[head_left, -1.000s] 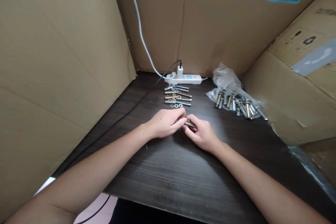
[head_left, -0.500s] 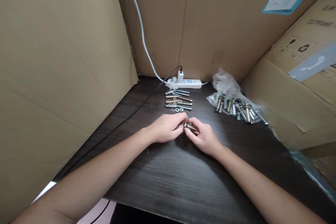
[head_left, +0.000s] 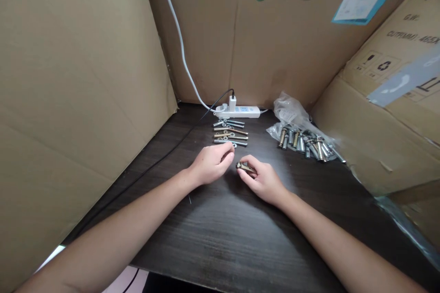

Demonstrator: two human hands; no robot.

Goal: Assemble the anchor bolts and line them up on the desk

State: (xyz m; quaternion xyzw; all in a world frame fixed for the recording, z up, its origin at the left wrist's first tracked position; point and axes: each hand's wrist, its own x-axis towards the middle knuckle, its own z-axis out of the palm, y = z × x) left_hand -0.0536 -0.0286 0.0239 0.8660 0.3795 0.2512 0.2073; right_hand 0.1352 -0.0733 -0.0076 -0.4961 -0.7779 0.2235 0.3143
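My right hand (head_left: 263,178) grips a brass-coloured expansion bolt (head_left: 246,168) between thumb and fingers, its nut end pointing left. Just left of it, my left hand (head_left: 212,164) is closed in a pinch, apart from the bolt; whatever is between its fingertips is hidden. Beyond my left hand, bolts and sleeves (head_left: 230,136) lie in rows, silver and brass-coloured, with small washers and nuts among them. The left hand partly covers the nearest row.
Several assembled expansion bolts (head_left: 302,142) lie at the right, in and around a clear plastic bag (head_left: 290,109). A white power strip (head_left: 254,112) with a charger stands at the back. A black cable (head_left: 165,156) crosses the table's left side. Cardboard (head_left: 82,73) walls enclose the table.
My left hand has drawn back left from the bolt, leaving a gap between the hands. My right hand still holds the bolt. The camera view has shifted slightly.
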